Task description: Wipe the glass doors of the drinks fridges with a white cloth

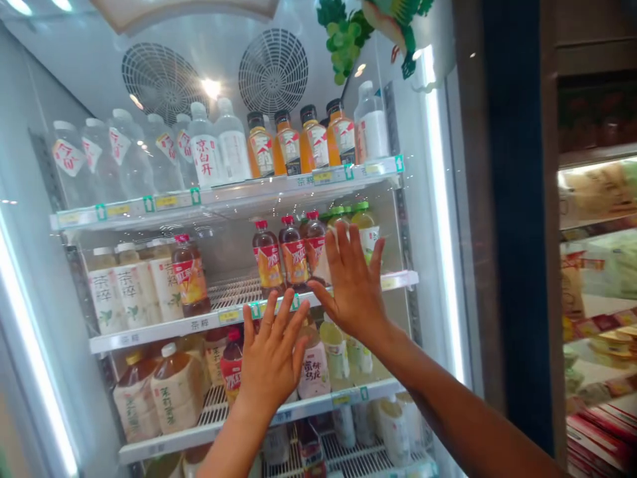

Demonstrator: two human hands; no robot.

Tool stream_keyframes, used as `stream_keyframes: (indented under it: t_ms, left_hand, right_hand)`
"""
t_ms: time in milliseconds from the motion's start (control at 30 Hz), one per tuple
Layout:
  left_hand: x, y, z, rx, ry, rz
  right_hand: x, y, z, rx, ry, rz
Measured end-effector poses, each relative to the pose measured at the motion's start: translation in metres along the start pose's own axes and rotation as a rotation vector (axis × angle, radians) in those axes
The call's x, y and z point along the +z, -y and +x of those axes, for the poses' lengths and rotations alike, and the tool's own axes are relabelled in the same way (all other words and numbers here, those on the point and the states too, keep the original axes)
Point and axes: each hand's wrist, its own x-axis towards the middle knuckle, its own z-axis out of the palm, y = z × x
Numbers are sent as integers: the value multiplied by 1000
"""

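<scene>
My left hand (271, 358) is spread, back toward me, in front of the lower middle shelves of a lit drinks cooler. To its right and higher up, my right hand (355, 282) is also spread with its fingers pointing up. Both look flat against the cooler's glass door, though I cannot tell for sure that they touch it. Neither holds anything. Behind the glass, red-capped dark tea bottles (267, 259) stand near my right hand, which partly covers a green-capped bottle (367, 229). A bottle with a pink-and-white label (313, 365) shows between my hands.
Clear bottles (129, 156) and orange juice bottles (313, 139) line the top shelf. White-labelled tea bottles (130, 285) stand at the left. A grape decoration (343, 43) is at the upper right. Beyond a dark post (515, 219) are shelves of packaged goods (602, 265).
</scene>
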Motion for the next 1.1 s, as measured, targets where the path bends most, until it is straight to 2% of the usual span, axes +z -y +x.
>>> stream_keyframes:
  t_ms: [67,167,267,433,500,600,667,733,833,900,933,1100]
  left_hand:
    - [-8,11,-8,-21,16,0]
    - [-22,36,-23,-105,31,8]
    - [-39,75,-40,-211,1,58]
    - [-62,146,-69,-385,-24,164]
    - [-66,162,-83,-410,-23,174]
    - [-67,171,-108,-380,-9,171]
    - [-66,173,-124,-354,17,169]
    - [-65,175,-136,-329,37,164]
    - [-64,178,-146,-298,36,153]
    - [-64,179,-151,-284,34,136]
    - [-64,179,-154,-287,36,117]
    - [-61,175,-173,-288,36,40]
  right_hand:
    - [1,7,4,12,12,4]
    - [7,28,-31,-3,31,5]
    - [14,54,-59,-36,36,6]
    - [18,93,-26,19,27,59]
    - [23,113,-30,35,18,66]
    - [35,149,-67,32,-11,58]
    - [42,173,-81,44,-23,42]
    - [45,195,-69,50,-20,19]
    - [45,222,-29,18,19,8]
    - [47,237,-21,12,53,10]
    - [49,243,-28,21,60,7]
    - [63,262,-98,2,16,-13]
